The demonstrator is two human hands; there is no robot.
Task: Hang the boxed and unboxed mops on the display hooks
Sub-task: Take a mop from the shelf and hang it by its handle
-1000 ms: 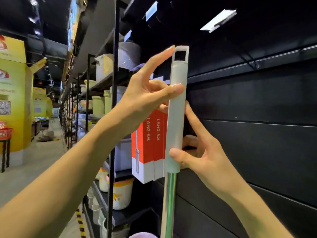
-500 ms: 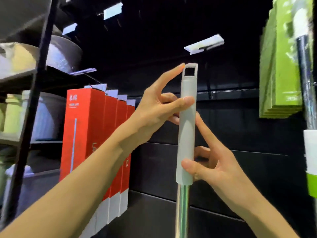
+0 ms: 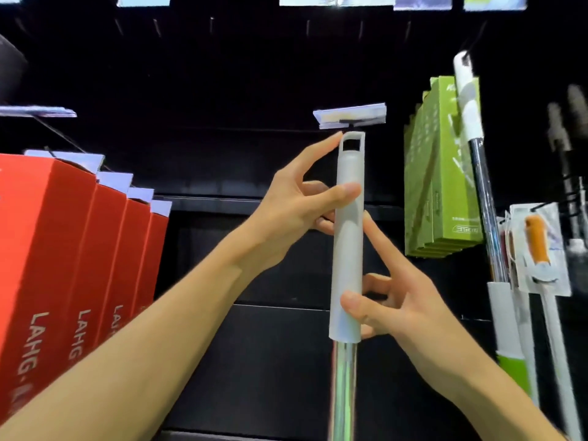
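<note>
Both hands (image 3: 394, 300) pinching mop handle (image 3: 348, 237) upright

Light falls from above and in front, brightly on the pale grey plastic mop handle (image 3: 347, 237) and both forearms, while the black slatted wall panel (image 3: 254, 74) behind stays very dim. The shiny metal pole (image 3: 344, 393) shows greenish glare. Far-right hanging items smear with blur; edges bow outward.

Mop handle (image 3: 348, 224) stands upright dead centre, its loop just under the tag (image 3: 350, 115). Left hand (image 3: 296, 214) is on its upper part, right hand (image 3: 397, 300) lower down. Boxes (image 3: 63, 265) hang off to the left, packs (image 3: 442, 173) and another mop (image 3: 477, 186) to the right.
</note>
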